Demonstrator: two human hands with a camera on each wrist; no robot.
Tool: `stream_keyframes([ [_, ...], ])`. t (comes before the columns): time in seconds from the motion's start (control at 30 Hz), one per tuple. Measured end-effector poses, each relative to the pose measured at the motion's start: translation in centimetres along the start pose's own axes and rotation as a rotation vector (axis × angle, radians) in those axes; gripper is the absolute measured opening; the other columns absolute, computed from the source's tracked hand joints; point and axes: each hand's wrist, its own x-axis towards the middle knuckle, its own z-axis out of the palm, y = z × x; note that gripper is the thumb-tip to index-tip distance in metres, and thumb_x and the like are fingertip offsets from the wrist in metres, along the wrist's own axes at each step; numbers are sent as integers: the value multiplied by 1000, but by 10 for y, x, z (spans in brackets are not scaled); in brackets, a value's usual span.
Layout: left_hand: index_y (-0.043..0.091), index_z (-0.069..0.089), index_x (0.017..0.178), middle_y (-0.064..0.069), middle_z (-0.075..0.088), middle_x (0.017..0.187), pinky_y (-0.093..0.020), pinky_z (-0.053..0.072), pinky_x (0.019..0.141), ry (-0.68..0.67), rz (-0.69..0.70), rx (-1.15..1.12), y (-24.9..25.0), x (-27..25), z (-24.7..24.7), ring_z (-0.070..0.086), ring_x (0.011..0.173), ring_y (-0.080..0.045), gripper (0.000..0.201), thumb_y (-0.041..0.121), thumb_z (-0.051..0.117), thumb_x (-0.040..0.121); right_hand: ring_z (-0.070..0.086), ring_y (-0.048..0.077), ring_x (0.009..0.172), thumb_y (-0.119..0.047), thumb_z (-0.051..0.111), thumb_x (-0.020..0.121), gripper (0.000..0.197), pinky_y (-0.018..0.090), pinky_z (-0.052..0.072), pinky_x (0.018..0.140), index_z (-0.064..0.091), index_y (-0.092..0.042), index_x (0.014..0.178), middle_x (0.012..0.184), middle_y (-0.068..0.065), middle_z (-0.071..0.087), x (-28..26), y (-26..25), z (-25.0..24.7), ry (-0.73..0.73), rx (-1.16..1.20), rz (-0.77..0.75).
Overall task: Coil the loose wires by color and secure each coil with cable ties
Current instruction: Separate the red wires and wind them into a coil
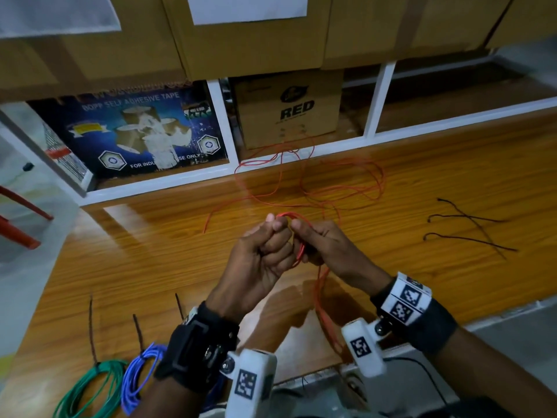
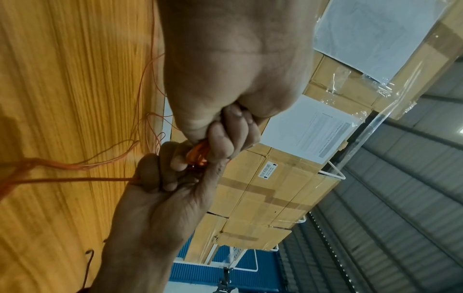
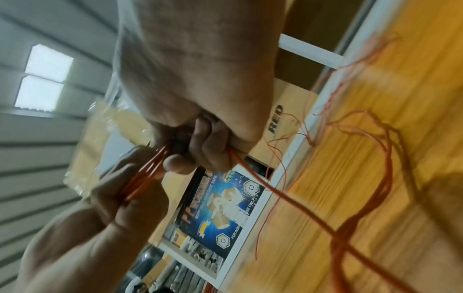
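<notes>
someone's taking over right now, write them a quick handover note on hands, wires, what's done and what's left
Left hand: gripping the red wire loops gathered so far.
Right hand: gripping the same bundle, feeding in the next turn.
Red wire: a few loops hang between the hands; most of it lies loose on the wooden table, trailing toward the RED box.
Done: green coil and blue coil lie at the near left edge, each apparently tied.
Left: finish coiling the red, then secure it with one of the black cable ties on the right.
</notes>
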Motion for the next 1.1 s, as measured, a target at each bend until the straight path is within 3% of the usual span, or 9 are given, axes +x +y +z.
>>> stream_keyframes([
  [0.13,11,52,89,7,17,59,-21,17,45,-9,17,-57,2,-2,-5,11,46,-8,32,25,31,109,35,9,44,-41,56,98,43,21,27,46,64,-22,61,52,-3,49,0,6,-8,-25,52,18],
  [0.2,13,55,88,8,18,58,-22,18,46,-23,39,-152,7,-2,-14,12,45,-7,30,24,35,106,34,12,48,-34,62,98,28,24,27,47,74,-19,78,55,-1,44,-2,11,-16,28,58,0],
  [0.33,14,56,86,8,20,57,-20,24,46,8,118,-261,19,-2,-31,14,44,-7,32,19,33,106,53,8,57,-19,67,97,18,19,38,52,77,-10,108,66,0,64,-6,16,-31,179,-53,-35],
  [0.47,15,56,83,7,30,52,-19,24,45,124,222,-292,32,-1,-40,15,41,-8,44,18,23,111,59,2,66,-19,68,98,25,14,43,57,73,-21,123,82,1,76,-26,22,-35,130,-184,-1],
  [0.67,16,53,84,8,34,52,-18,27,45,262,357,-295,51,3,-46,30,39,-5,39,14,25,111,71,8,76,-18,69,98,35,30,60,68,68,-24,132,84,-7,76,-52,29,-33,7,-456,-41],
  [0.73,15,53,83,9,36,53,-17,30,45,300,382,-289,50,6,-44,33,41,-4,39,14,27,112,70,5,80,-17,69,98,40,20,56,66,64,-29,136,89,-13,75,-58,30,-28,-39,-529,-87],
  [0.83,15,51,84,8,41,54,-17,37,47,337,387,-237,44,9,-37,40,45,-5,35,16,28,112,63,2,81,-31,61,99,39,10,46,68,64,-30,137,98,-19,69,-66,27,-13,-122,-678,-154],
  [0.93,15,50,89,7,43,58,-15,43,52,349,362,-84,30,9,-27,47,51,-6,30,20,30,111,59,7,77,-45,41,94,51,26,51,66,67,-23,131,94,-11,68,-66,26,-4,-165,-905,-186],
  [1.1,10,52,94,3,51,61,-24,53,63,276,334,329,-1,4,-6,59,58,-15,29,21,30,110,55,8,67,-30,45,94,27,29,44,59,71,-24,101,84,-9,68,-57,3,6,-271,-997,-251],
])
